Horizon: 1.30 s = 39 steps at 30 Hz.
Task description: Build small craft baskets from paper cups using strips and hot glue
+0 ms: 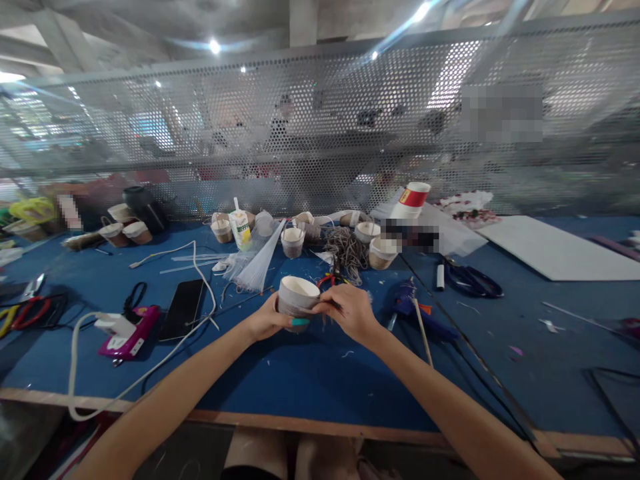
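Held a cup (pixel 298 298) upright between both hands just above the blue tabletop (pixel 310 380), mouth up, axis vertical, straight ahead and about equally near to each. Left hand (pixel 267 319) wrapped round the cup's left side, thumb across its lower front; right hand (pixel 351 312) closed at its right wall, fingers pinched on something thin, too small to tell. Farther back stood more cups (pixel 293 241), a tangle of twine (pixel 347 250), a phone (pixel 183 309) off left and a mesh screen (pixel 350 120) behind.

One black smartphone (pixel 183 309), one pair of dark-handled scissors (pixel 470 279), one blue glue gun (pixel 417 308), one tangle of grey twine (pixel 347 250), two bare hands, left (pixel 265 320), right (pixel 353 311)
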Each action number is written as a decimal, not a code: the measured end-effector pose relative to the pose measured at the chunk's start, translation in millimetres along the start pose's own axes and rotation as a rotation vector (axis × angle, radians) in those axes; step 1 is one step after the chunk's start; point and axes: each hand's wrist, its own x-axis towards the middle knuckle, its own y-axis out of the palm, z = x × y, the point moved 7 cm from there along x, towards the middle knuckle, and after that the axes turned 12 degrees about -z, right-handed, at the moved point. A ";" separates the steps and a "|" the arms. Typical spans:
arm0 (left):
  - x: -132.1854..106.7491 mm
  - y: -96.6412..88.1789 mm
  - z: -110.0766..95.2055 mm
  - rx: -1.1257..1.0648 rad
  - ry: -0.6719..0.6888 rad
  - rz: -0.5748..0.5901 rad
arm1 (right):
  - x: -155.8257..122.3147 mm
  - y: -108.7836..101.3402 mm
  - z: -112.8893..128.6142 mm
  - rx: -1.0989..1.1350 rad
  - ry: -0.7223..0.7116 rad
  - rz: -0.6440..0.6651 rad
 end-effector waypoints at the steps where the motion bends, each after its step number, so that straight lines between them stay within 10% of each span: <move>1: 0.0 -0.4 -0.2 -0.004 -0.001 0.001 | 0.4 -0.8 0.2 -0.002 -0.002 -0.004; 22: 4.2 -10.3 15.0 -0.022 -0.093 0.147 | -3.1 1.4 -7.9 0.217 0.165 0.029; 39: 4.1 -2.5 13.4 0.088 -0.042 0.008 | -2.7 11.0 -11.6 0.182 0.248 0.180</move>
